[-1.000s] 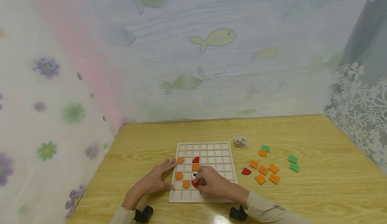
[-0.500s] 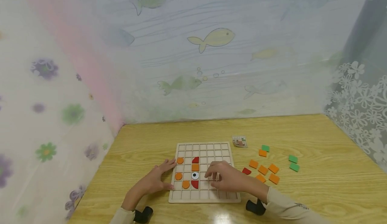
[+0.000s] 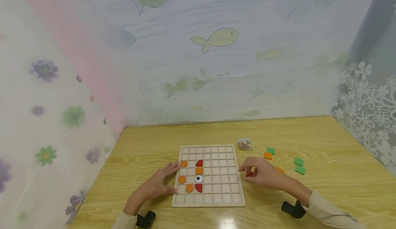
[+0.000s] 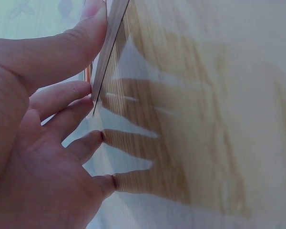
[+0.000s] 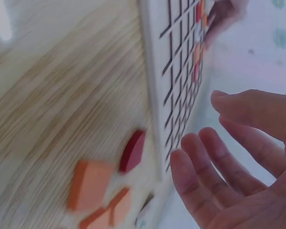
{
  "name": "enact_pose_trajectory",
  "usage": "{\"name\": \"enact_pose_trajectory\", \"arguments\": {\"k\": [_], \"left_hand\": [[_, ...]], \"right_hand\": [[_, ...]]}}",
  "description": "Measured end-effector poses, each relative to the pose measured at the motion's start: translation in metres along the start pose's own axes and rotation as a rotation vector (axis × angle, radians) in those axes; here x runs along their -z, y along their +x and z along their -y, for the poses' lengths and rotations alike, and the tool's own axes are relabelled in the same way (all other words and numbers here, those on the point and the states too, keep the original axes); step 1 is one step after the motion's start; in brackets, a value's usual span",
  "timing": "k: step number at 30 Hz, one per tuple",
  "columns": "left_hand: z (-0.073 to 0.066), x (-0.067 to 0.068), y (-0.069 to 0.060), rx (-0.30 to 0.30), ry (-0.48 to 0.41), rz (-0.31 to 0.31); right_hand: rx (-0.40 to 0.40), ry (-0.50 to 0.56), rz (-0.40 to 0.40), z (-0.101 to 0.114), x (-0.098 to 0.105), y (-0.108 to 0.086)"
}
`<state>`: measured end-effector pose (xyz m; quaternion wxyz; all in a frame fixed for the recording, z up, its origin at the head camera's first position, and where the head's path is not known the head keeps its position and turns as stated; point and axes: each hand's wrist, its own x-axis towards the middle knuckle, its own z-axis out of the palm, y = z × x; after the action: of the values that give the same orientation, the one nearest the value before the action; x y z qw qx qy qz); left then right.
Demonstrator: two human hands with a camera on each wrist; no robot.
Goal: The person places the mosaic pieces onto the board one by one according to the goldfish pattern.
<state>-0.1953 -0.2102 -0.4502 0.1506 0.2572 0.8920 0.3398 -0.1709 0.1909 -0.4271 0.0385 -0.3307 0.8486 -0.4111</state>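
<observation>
A wooden grid board (image 3: 217, 179) lies on the table. In its left columns sit several orange discs (image 3: 182, 180), an orange square tile (image 3: 199, 170), a white eye disc (image 3: 199, 179) and two red quarter-round tiles (image 3: 199, 188). My left hand (image 3: 156, 183) rests at the board's left edge, fingers spread, fingertips touching the rim. To the right of the board, my right hand (image 3: 267, 174) hovers over a loose red quarter-round tile (image 5: 132, 151). Thumb and fingers stand apart with nothing between them in the right wrist view.
Loose orange tiles (image 5: 89, 185) lie around the right hand, some hidden by it in the head view. Several green tiles (image 3: 299, 161) lie farther right. A small printed grid card (image 3: 244, 144) lies beyond the board's top right corner. Fabric walls border the table.
My right hand has left the lower red tile on the board and moved right, off the board, to the loose red tile. My left hand has stayed at the board's edge.
</observation>
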Motion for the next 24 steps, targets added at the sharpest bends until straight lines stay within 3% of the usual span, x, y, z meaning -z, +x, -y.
{"name": "enact_pose_trajectory", "arguments": {"k": [6, 17, 24], "left_hand": [[0.001, 0.001, -0.001, 0.009, 0.026, -0.001], [-0.001, 0.002, -0.002, 0.005, 0.008, -0.006], [0.0, 0.001, 0.002, -0.013, 0.01, 0.004]], "right_hand": [[-0.029, -0.015, -0.025, -0.01, 0.015, -0.018], [0.013, -0.094, -0.11, -0.033, 0.027, -0.051], [0.021, -0.089, -0.137, -0.045, 0.035, -0.074]]}}
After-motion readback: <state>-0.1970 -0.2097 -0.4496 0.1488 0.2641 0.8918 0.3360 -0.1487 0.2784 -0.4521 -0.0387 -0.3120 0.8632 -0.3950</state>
